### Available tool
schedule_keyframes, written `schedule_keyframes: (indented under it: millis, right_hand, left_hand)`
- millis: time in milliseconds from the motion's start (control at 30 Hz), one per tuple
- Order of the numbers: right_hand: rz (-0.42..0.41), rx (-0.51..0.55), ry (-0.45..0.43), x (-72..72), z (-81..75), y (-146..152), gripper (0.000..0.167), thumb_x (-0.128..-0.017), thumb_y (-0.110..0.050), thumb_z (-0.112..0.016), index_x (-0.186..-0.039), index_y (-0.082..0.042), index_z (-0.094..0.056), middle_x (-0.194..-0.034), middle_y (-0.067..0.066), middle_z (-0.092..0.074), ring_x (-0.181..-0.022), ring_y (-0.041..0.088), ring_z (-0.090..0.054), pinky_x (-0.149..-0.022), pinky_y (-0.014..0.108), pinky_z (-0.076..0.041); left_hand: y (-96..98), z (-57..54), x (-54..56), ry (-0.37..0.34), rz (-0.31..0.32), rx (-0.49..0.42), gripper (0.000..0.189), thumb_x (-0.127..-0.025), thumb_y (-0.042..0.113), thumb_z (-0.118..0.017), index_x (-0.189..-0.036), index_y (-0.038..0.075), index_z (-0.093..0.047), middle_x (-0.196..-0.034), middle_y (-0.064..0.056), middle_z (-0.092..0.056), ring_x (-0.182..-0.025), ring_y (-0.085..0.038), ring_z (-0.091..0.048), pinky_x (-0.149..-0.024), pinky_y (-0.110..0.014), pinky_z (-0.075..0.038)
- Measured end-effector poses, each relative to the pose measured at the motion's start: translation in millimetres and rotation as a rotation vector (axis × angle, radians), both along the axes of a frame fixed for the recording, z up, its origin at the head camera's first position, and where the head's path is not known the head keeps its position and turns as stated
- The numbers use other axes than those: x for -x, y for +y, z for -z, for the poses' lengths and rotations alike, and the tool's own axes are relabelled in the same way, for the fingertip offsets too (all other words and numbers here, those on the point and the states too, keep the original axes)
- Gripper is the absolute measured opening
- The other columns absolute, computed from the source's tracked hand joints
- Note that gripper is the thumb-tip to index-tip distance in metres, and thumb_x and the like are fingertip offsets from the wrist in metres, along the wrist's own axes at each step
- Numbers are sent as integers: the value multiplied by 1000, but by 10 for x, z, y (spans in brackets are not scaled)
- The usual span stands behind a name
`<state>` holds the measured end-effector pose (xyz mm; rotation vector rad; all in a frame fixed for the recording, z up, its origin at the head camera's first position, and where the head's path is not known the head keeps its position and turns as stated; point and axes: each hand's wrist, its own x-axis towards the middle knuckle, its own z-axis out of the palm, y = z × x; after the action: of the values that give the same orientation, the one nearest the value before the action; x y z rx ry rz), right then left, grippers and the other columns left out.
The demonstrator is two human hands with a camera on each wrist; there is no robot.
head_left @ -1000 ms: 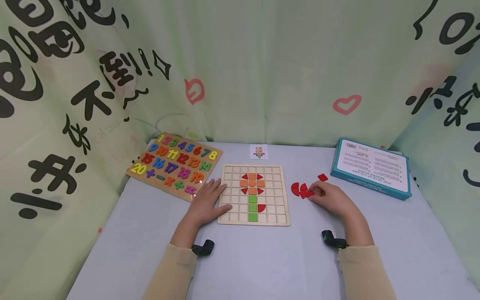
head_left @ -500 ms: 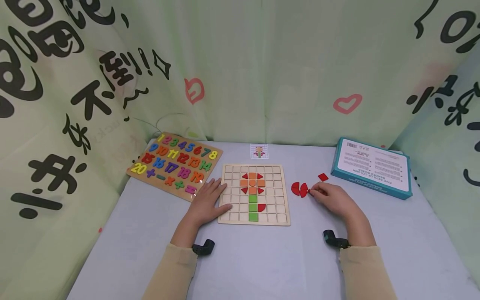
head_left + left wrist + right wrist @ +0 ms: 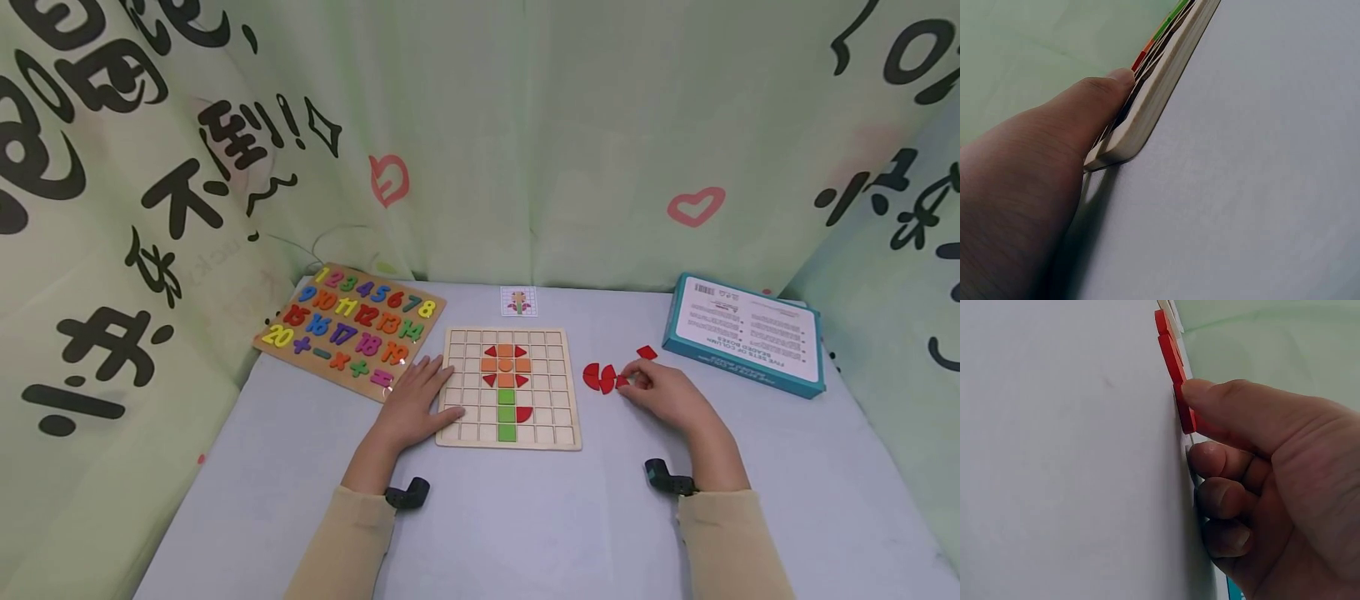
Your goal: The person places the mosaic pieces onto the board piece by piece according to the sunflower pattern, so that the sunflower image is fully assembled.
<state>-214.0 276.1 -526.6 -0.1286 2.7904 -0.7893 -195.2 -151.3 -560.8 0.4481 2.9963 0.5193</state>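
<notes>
In the head view, the left hand lies with fingers spread at the left edge of the gridded wooden board, likely to steady it, while the right hand pinches a red piece by the other red pieces, presumably kept beside the board for easy reach; the pale worktop also bears a number board, pattern card and teal box, with printed green curtains around. The left wrist view shows only that thumb, resting on the board near its corner. In the right wrist view, the thumb presses the red piece, other fingertips curled low above the worktop.
</notes>
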Motion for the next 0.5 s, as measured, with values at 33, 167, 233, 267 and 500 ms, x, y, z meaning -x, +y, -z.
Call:
schedule_keyframes:
  millis: [33, 167, 233, 267, 500]
  right_hand:
    - [-2, 0, 2, 3, -1, -7, 40, -88, -35, -73, -120, -13, -62, -84, 5, -57, -80, 21, -53, -62, 28, -46]
    - [-12, -14, 17, 10, 5, -23, 38, -88, -32, -74, -118, -12, -62, -81, 5, -56, -76, 19, -52, -61, 28, -44]
    - [-13, -16, 19, 9, 6, -26, 37, -88, -30, -74, -118, -12, -62, -81, 4, -56, -76, 19, -52, -61, 28, -44]
    - [-15, -17, 20, 8, 6, -28, 36, -89, -29, -73, -118, -12, -62, -81, 4, -56, -76, 19, -52, -61, 28, -44]
    - [-27, -9, 13, 18, 18, -30, 36, -89, -27, -73, -119, -10, -61, -80, 4, -54, -76, 19, -51, -61, 28, -44]
  left_hand:
    - [-1, 3, 3, 2, 0, -1, 82, -86, 69, -56, -153, 23, -40, -164, -2, -28, -154, -26, -17, -125, -50, -15]
    - [-6, 17, 10, 8, 2, 1, 82, -86, 69, -56, -153, 24, -39, -164, -2, -28, -154, -26, -17, -125, -51, -16]
    - [-6, 22, 13, 6, 0, 4, 83, -86, 70, -56, -153, 24, -39, -164, -1, -27, -154, -26, -17, -125, -51, -16]
    - [-7, 22, 13, 4, 0, 6, 83, -86, 70, -56, -153, 24, -39, -164, -1, -27, -154, -26, -17, -125, -51, -16]
    - [-4, 11, 12, -11, -8, 4, 83, -86, 70, -57, -153, 25, -39, -164, -1, -27, -155, -26, -16, -125, -51, -15]
